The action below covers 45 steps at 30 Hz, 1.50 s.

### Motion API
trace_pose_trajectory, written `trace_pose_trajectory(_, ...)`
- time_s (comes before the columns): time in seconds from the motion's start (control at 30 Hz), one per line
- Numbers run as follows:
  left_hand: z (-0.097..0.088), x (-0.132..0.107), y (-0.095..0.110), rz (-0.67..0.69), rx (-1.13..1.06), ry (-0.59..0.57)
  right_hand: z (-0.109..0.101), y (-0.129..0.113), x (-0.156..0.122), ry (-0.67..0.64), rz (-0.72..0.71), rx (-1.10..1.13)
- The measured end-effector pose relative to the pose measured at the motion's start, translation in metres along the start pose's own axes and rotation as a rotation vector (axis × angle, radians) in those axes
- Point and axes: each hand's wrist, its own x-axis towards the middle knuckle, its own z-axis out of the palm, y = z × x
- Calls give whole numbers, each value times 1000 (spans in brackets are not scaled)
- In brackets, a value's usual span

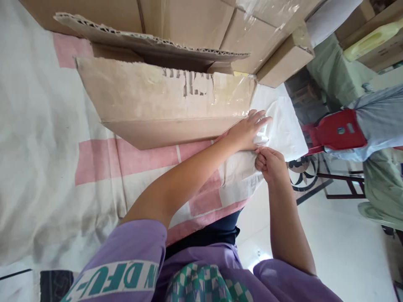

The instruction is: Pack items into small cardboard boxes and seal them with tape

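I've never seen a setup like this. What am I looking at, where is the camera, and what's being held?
There's no machine here: one camera, worn on a person's head, looks down at their own bare hands. An open cardboard box stands on a pink-and-white cloth, with more cartons behind. The left hand spreads its fingers beside shiny clear plastic. The right hand is curled shut next to it; whatever it pinches is too small to tell.
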Motion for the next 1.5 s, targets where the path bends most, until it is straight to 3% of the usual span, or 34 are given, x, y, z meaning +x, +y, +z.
trace_pose_trajectory(0.17, -14, 7, -1, -72, -114, -146, -1, -1, 1, -10, 2, 10)
trace_pose_trajectory(0.4, -7, 5, 18, -184, -106, 4, -1, 2, 1, 16, -10, 11)
trace_pose_trajectory(0.83, -9, 6, 4, -95, -191, -69, -6, 1, 0, -23, 28, 25)
trace_pose_trajectory(1.5, -6, 3, 6, -63, -151, 13, -4, 8, 8, 31, 60, 13)
